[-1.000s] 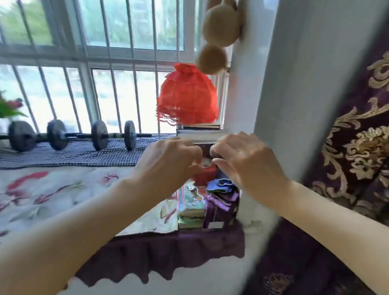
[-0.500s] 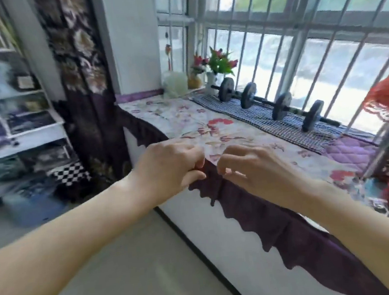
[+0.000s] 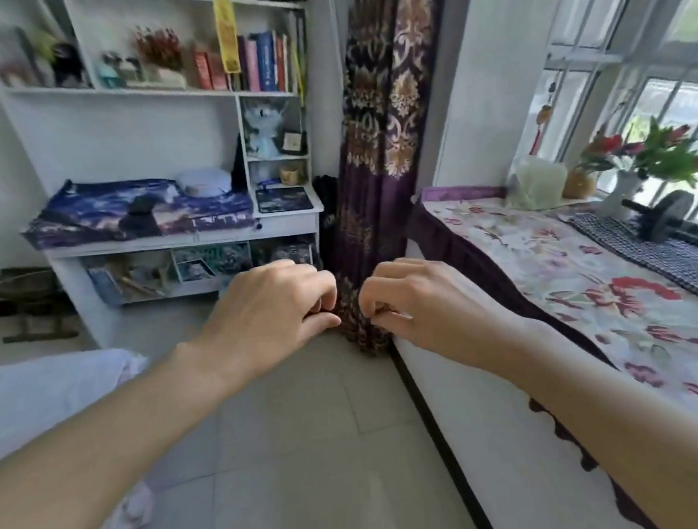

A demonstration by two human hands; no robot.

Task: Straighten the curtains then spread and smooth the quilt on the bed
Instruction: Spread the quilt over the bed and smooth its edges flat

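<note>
Both of our hands were out in front of the gathered purple curtain with gold floral print (image 3: pixel 386 132), which hung between the white bookshelf desk (image 3: pixel 167 162) and the window ledge's flowered cloth (image 3: pixel 596 283). Our left hand (image 3: pixel 270 310) and right hand (image 3: pixel 419 304) had fingers curled; whether they pinched its lower end, we could not tell.

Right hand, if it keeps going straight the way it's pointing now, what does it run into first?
Most likely the purple curtain. The right hand points forward and slightly left, and its curled fingers already appear level with the curtain's lower end, though depth is hard to judge from this one view.
</note>
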